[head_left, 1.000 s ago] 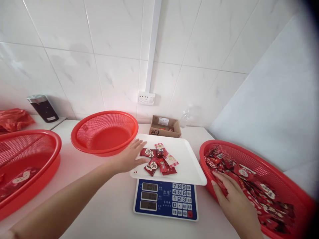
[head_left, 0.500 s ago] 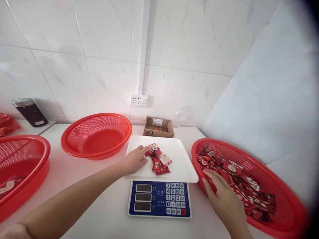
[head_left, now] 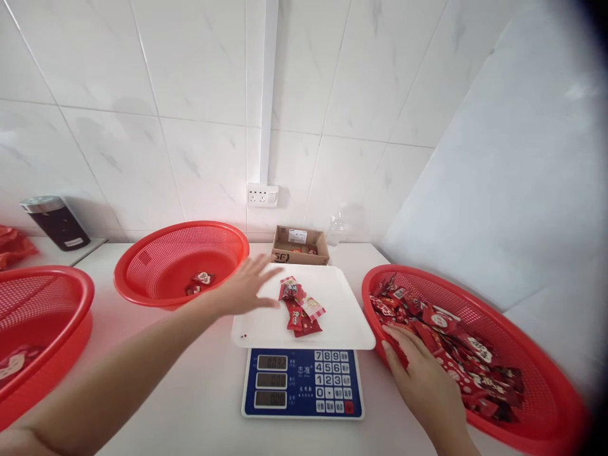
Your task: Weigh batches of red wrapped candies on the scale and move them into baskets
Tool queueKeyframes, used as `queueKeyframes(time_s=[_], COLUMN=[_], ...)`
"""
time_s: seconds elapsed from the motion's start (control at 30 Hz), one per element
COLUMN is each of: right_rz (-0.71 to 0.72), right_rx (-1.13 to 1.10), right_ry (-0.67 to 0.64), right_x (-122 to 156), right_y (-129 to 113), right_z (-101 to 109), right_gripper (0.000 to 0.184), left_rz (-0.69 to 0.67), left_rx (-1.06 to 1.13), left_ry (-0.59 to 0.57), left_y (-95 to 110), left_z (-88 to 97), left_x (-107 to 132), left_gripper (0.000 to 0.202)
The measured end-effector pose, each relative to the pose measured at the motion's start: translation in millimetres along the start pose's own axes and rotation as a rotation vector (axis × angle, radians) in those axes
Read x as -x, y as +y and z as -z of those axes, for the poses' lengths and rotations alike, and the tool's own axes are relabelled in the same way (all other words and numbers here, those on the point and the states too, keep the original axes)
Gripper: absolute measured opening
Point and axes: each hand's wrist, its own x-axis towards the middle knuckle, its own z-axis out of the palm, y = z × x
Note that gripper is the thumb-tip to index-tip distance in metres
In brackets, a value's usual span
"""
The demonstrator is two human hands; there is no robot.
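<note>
Over the left side of the white scale tray (head_left: 344,316), my left hand (head_left: 249,285) is spread wide with nothing in it. Several small red and pink candy packets (head_left: 300,309) lie in a loose heap on the tray, right of that hand. My right hand (head_left: 422,373) rests at the near-left rim of a red basket (head_left: 546,354), its fingers stretched out over the edge. That basket holds many red snack packets (head_left: 451,342). A few packets (head_left: 204,278) lie in the red mesh basket (head_left: 180,237) behind my left forearm.
The scale's blue panel (head_left: 304,383) with displays and keys faces me. Behind the tray stand a small cardboard box (head_left: 300,246) and a clear plastic bottle (head_left: 335,229). Another red basket (head_left: 71,297) is at far left, near a dark tumbler (head_left: 57,223).
My left hand has lifted off the packets on the tray and moved left, opening. Packets now show in the basket behind my forearm. The scale's top reading has changed. My right hand has barely moved.
</note>
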Motion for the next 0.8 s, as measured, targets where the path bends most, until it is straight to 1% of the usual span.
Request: queueKeyframes(time_s=[0.03,0.07,0.13,0.2,0.3,0.4,0.5,0.57,0.67,0.8], right_rz=[0.004,0.007,0.012,0.025,0.057,0.061,0.044,0.036,0.03,0.025], right_rx=[0.002,0.003,0.01,0.013,0.006,0.015,0.032,0.039,0.054,0.072], right_ry=[0.005,0.007,0.009,0.019,0.039,0.029,0.019,0.019,0.012,-0.004], right_x=[0.2,0.5,1.5,2.7,3.7,3.3,2.5,2.3,2.5,2.8], right_y=[0.3,1.0,2.9,5.2,7.0,5.7,3.4,2.4,2.1,2.5], right_z=[-0.2,-0.4,-0.9,-1.5,-2.1,-1.9,-1.3,-0.9,-0.6,-0.8], right_gripper=[0.041,0.041,0.041,0.041,0.039,0.038,0.038,0.038,0.039,0.041], left_rz=[-0.125,-0.221,-0.347,-0.396,-0.419,-0.376,-0.264,-0.209,-0.129,0.017], left_rx=[0.04,0.069,0.093,0.079,0.006,-0.039,0.01,0.056,0.139,0.275], left_ry=[-0.075,-0.125,-0.196,-0.216,-0.174,-0.17,-0.203,-0.2,-0.158,-0.054], left_y=[12.2,23.1,39.2,47.9,54.0,59.4,64.4,65.6,63.4,54.5], left_z=[-7.8,-15.0,-26.3,-32.6,-35.2,-35.4,-36.3,-35.8,-30.9,-19.2], left_x=[-6.2,-12.6,-25.0,-35.7,-46.8,-52.9,-56.1,-57.1,-57.5,-57.1], left_gripper=[0.084,0.09,0.094,0.089,0.08,0.077,0.067,0.06,0.053,0.043])
